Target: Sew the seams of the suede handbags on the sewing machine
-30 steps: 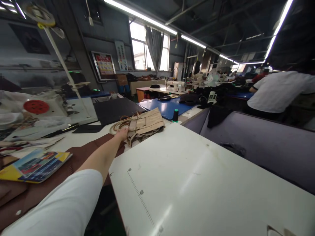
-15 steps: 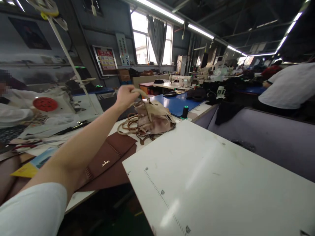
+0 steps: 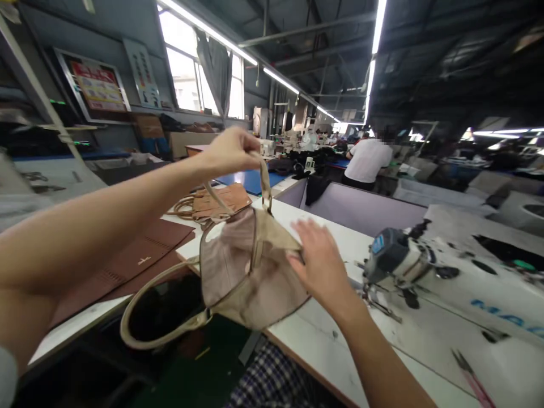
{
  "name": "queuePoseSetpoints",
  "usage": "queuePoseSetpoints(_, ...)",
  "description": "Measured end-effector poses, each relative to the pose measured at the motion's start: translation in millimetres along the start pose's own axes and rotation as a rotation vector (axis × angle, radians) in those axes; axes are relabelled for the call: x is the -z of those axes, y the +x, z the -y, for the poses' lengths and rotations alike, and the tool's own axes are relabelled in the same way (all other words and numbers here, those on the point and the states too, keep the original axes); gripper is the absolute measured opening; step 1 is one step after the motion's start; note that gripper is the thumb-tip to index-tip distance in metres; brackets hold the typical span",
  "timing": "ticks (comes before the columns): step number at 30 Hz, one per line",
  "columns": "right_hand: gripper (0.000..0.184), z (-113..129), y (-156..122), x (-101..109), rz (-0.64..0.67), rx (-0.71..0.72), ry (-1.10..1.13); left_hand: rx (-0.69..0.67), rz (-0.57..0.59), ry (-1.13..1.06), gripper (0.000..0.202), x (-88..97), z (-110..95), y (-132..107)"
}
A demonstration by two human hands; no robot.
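A beige and taupe handbag point(image 3: 229, 266) hangs tilted over the front edge of the white table, its side towards me. My left hand point(image 3: 236, 148) is closed round one of its beige straps, above the bag. A second looped handle point(image 3: 157, 340) sticks out from the bag to the left. My right hand point(image 3: 321, 258) is at the bag's right side, fingers stretched and blurred, seemingly touching its upper edge. Behind the bag lie tan leather pieces point(image 3: 221, 201) with looped brown cords. Brown leather panels point(image 3: 136, 258) lie flat on the left.
A sewing machine point(image 3: 425, 272) stands on the right of the white table point(image 3: 306, 334). Pink-handled snips point(image 3: 471, 377) lie in front of it. A purple-grey partition point(image 3: 357, 207) runs behind the table. A person in a white shirt point(image 3: 368, 161) stands farther back.
My left hand has lifted the bag by its strap and brought it nearer. My right hand has come into view beside it. The view has turned right, showing the sewing machine.
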State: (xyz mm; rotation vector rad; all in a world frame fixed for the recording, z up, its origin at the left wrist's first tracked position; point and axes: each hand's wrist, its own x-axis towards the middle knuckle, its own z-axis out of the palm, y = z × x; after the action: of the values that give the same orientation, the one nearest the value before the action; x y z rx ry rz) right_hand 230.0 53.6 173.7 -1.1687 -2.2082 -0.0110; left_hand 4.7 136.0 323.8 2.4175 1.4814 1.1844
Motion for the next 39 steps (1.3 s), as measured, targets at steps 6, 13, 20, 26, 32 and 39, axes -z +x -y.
queuePoseSetpoints(6,0.067,-22.5,-64.9,4.1,0.232,-0.105,0.077,-0.062,0.422,0.271,0.009,-73.1,-17.0,-66.4)
queuePoseSetpoints(13,0.066,-49.3,-100.1,9.1,0.123,-0.413,0.024,-0.574,0.179,0.286,0.083,-116.5,-43.0,-220.1)
queuePoseSetpoints(20,0.063,-40.8,-85.5,10.8,0.128,-0.386,0.002,-0.24,0.064,0.335,0.075,-214.2,11.7,-378.8)
queuePoseSetpoints(26,0.059,-28.5,-77.5,28.5,0.093,-0.364,-0.007,-0.187,0.075,0.33,0.068,-202.4,42.1,-371.4)
queuePoseSetpoints(32,0.059,-17.0,-75.3,39.0,0.083,-0.393,-0.004,0.035,-0.174,0.241,0.074,-217.9,30.0,-382.4)
queuePoseSetpoints(39,0.062,-6.4,-60.0,42.7,0.177,-0.337,0.061,0.708,-0.194,-0.437,0.08,-248.9,-1.5,-406.5)
